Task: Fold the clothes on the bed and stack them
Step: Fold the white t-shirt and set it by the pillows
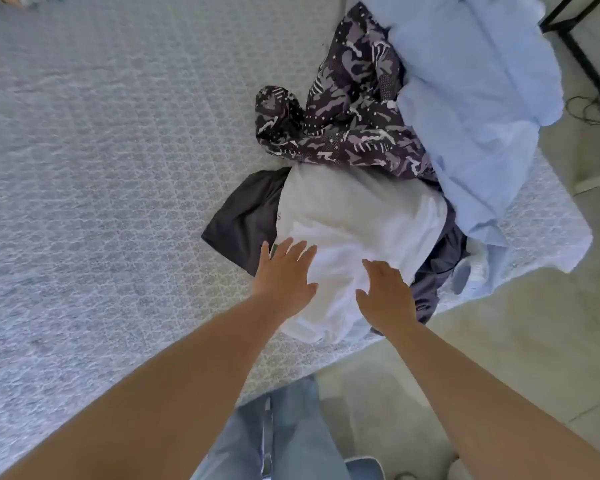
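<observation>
A heap of clothes lies near the bed's right edge. On top is a white garment [357, 216], over a dark grey one [246, 216]. Behind them lies a dark purple patterned garment [347, 126], and to the right a light blue garment [475, 98]. My left hand [284, 278] is over the white garment's near left part with fingers spread and straight. My right hand [385, 296] is over its near right part, fingers extended. Neither hand holds anything; whether they touch the cloth is unclear.
The bed [101, 168] has a pale patterned cover, with wide bare room to the left of the heap. Its edge runs diagonally at lower right, with light floor [516, 341] beyond. A black frame [579, 53] stands on the floor at top right.
</observation>
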